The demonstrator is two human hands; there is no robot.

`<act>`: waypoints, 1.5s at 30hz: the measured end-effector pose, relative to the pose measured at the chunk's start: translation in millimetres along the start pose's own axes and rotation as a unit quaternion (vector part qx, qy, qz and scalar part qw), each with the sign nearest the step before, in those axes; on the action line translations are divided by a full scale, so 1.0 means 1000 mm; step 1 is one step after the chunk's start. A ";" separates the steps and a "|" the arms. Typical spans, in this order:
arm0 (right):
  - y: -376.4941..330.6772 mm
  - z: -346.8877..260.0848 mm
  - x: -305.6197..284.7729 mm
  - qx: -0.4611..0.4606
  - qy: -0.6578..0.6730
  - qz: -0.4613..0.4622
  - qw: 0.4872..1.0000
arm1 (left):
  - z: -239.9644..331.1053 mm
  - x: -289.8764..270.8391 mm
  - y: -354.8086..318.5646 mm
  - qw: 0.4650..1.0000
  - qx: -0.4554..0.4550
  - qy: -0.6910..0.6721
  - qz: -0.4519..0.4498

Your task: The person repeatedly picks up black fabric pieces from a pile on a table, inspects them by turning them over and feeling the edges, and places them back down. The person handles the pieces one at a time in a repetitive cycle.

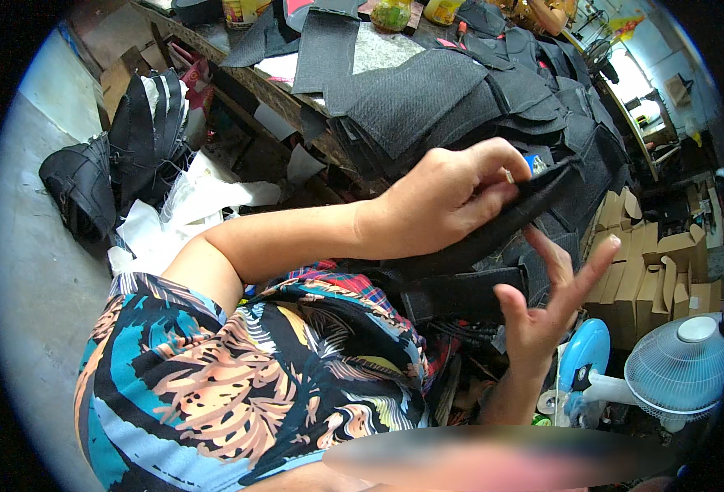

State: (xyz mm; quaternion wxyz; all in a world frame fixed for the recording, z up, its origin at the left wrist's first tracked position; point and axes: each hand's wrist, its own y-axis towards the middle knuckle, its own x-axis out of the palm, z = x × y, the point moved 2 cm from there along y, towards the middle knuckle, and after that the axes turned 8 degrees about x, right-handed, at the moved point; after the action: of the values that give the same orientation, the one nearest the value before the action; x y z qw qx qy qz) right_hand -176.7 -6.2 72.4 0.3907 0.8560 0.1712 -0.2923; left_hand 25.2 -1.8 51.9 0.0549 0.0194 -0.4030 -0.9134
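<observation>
My left hand point(459, 195) is closed, thumb and fingers pinching the edge of a dark piece of black fabric point(493, 225). The piece hangs below the hand and stretches toward my lap. A small bit of blue point(532, 166) shows just beyond the fingertips; its kind cannot be made out. To the right and below, my right hand point(546, 307) has its fingers spread and thumb apart, with nothing visible in it. One of its fingertips is close to the lower edge of the fabric; whether they touch is unclear. Layered black fabric pieces point(411, 94) lie on the worktable beyond.
Jars with yellow lids or labels point(391, 15) stand at the table's far side. Bundled black pieces point(144, 123) and white cloth scraps point(185, 209) are at left. Cardboard boxes point(645, 266) and a blue and white fan point(678, 365) stand at right.
</observation>
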 end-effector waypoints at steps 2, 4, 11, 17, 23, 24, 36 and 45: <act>0.003 0.003 0.013 0.019 0.025 0.009 0.999 | -0.003 0.007 0.000 0.997 -0.019 -0.051 -0.047; 0.006 0.007 0.020 0.043 0.052 0.020 0.998 | -0.008 0.009 -0.002 0.994 -0.041 -0.079 -0.063; 0.009 0.015 0.003 0.082 0.038 0.119 0.989 | -0.022 -0.019 0.007 0.973 -0.036 0.221 -0.061; 0.007 0.012 0.013 0.043 -0.067 0.082 0.993 | -0.013 -0.003 -0.009 0.944 0.087 0.250 -0.195; 0.008 0.010 0.040 -0.051 -0.039 0.032 0.997 | -0.038 0.014 -0.014 0.933 -0.264 -0.221 -0.102; 0.007 0.011 0.040 -0.012 -0.017 0.012 1.000 | -0.040 0.017 -0.015 0.928 -0.264 -0.240 -0.106; 0.031 0.020 0.002 -0.053 -0.195 -0.020 0.979 | -0.052 0.006 -0.016 0.887 -0.354 -0.285 -0.085; 0.031 0.023 -0.002 -0.053 -0.234 0.027 0.970 | -0.049 0.004 -0.016 0.879 -0.359 -0.298 -0.095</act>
State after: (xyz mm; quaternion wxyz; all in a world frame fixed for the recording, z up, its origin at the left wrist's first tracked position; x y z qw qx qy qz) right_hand -170.5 -44.0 78.6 0.4720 0.7461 0.0670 -0.4649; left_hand 23.7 -27.2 6.7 -0.1516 -0.2364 -0.0407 -0.9589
